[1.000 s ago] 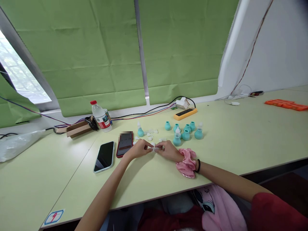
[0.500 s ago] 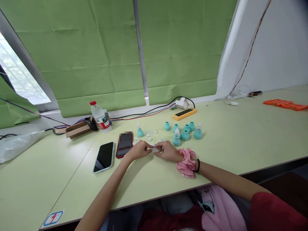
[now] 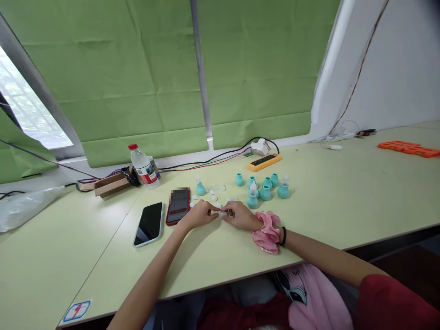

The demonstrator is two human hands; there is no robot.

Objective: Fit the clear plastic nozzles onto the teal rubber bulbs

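My left hand (image 3: pixel 201 214) and my right hand (image 3: pixel 240 215) meet low over the table, fingertips pinched on a small clear plastic piece (image 3: pixel 222 213) between them. Its exact kind is too small to make out. Just beyond the fingers lie several loose white and clear plastic parts (image 3: pixel 213 198). Teal squeeze bulbs (image 3: pixel 265 192) stand in a group to the right, several with open necks. Clear nozzles top a front bulb (image 3: pixel 252 196), a right-hand bulb (image 3: pixel 283 189) and a lone bulb (image 3: pixel 200 187) on the left.
Two phones, one red-edged (image 3: pixel 178 206) and one pale-cased (image 3: pixel 149 224), lie left of my hands. Farther back are a water bottle (image 3: pixel 144 168), a cardboard box (image 3: pixel 113 184), cables and a yellow power strip (image 3: pixel 264 162). Orange plastic pieces (image 3: pixel 409 148) lie far right.
My right fingertips have shifted slightly right, and the clear piece shows more plainly between the two hands. The other things on the table stay in place.
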